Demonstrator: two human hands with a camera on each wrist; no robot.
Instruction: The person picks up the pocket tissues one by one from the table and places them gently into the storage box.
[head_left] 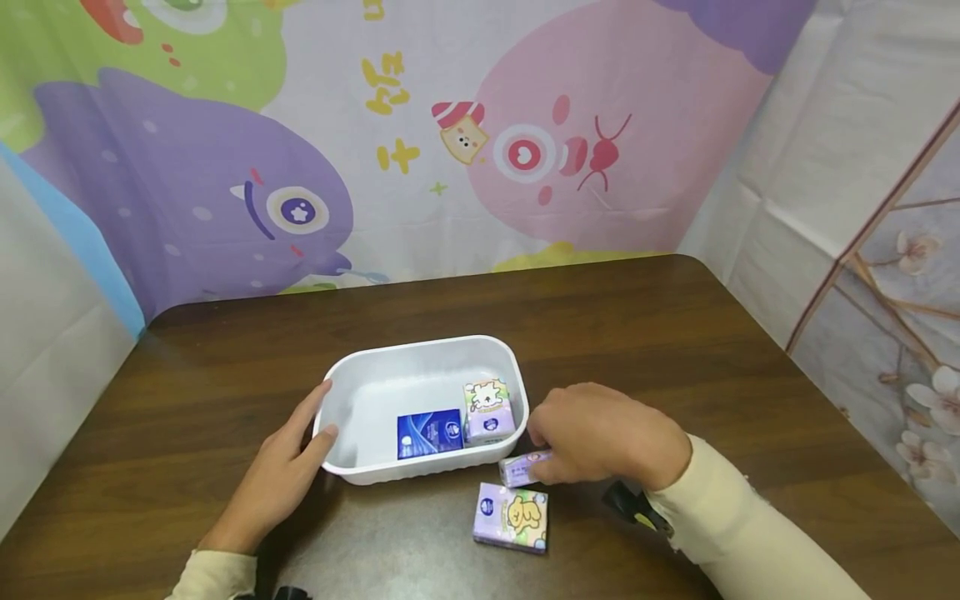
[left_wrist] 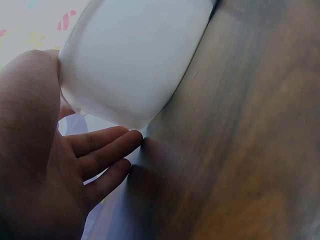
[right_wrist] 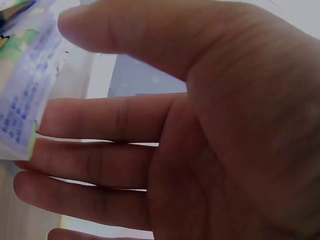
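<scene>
My left hand [head_left: 281, 471] steadies the white plastic bin [head_left: 367, 475] at its left end, thumb at the rim. In the left wrist view, its fairly straight fingers [left_wrist: 107, 155] lie against the bin's lower edge. Just outside the bin's right front corner, my right hand [head_left: 600, 433] pinches a small purple tissue pack [head_left: 517, 471] between thumb and fingers, the pack tipped on its narrow side. A blue tissue pack [head_left: 430, 433] and a purple-and-green one with a white cartoon animal [head_left: 489, 410] sit inside the bin, side by side.
Another purple tissue pack with a yellow cartoon bear [head_left: 512, 518] lies flat on the dark wooden table [head_left: 637, 333], in front of the bin and near my right hand. A cartoon-printed cloth [head_left: 420, 217] hangs behind the table's far edge.
</scene>
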